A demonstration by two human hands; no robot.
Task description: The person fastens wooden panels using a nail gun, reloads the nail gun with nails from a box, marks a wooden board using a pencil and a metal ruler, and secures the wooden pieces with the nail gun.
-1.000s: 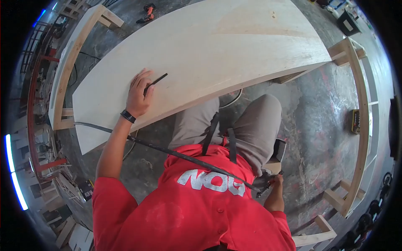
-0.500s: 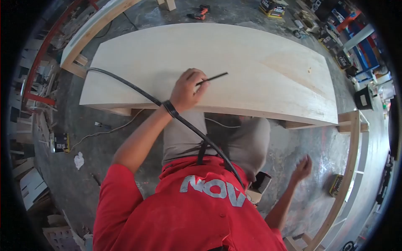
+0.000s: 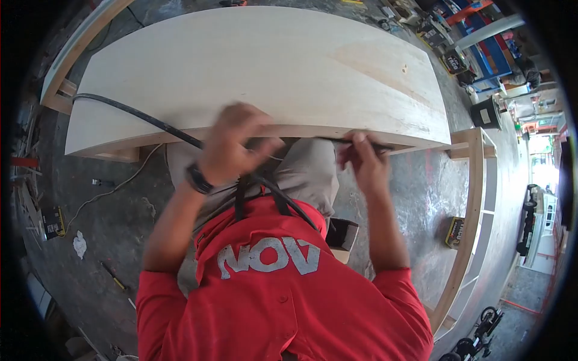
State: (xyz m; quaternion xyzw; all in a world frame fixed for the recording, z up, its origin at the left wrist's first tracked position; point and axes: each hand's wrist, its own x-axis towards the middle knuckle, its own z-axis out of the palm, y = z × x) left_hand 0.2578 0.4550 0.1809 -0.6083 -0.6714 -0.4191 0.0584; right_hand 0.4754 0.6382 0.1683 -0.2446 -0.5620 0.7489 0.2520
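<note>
My right hand (image 3: pixel 366 162) pinches a slim black pencil-like stick (image 3: pixel 380 145) at the near edge of the pale wooden panel (image 3: pixel 259 66). The stick lies roughly level, poking out on both sides of my fingers. Smeared by motion, my left hand (image 3: pixel 232 147) hovers over the panel's near edge and my lap. Its thumb stands apart from the fingers, and I see nothing held in it. A dark band (image 3: pixel 198 178) circles that wrist. A black hose (image 3: pixel 141 114) runs from the panel's left end, behind my left hand, down to my waist.
Wooden frames stand at the left (image 3: pixel 66 66) and right (image 3: pixel 466 240) of the panel. A thin pale cable (image 3: pixel 114 189) trails across the floor. An open box (image 3: pixel 343 234) sits beside my leg. Boxes and a black bin (image 3: pixel 485 114) stand at the far right.
The black stick has passed from my left hand to my right, which came up from the lower right to the panel edge. My left hand has drawn back toward me. The view has shifted.
</note>
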